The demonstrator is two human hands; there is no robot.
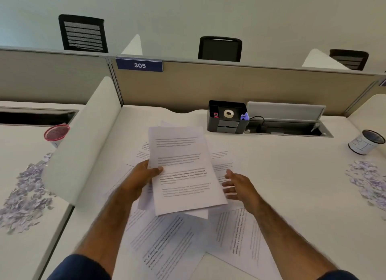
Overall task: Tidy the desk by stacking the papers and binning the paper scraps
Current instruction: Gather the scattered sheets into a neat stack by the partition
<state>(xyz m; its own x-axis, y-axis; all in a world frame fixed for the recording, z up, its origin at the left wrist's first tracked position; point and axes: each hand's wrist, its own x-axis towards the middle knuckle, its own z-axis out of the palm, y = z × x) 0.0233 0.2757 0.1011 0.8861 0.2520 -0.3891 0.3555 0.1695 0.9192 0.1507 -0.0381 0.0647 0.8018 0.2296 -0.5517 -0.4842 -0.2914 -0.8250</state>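
Holding a part-built stack in the left hand, right hand released beside the stack. Sheets beneath it and scraps well right of it lie ungathered.

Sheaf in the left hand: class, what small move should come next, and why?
Probably bring the right hand onto the right edge of the sheaf to square it: the left hand alone pinches it, its lower edges sit uneven, and the right hand, fingers straight, is just beside it.
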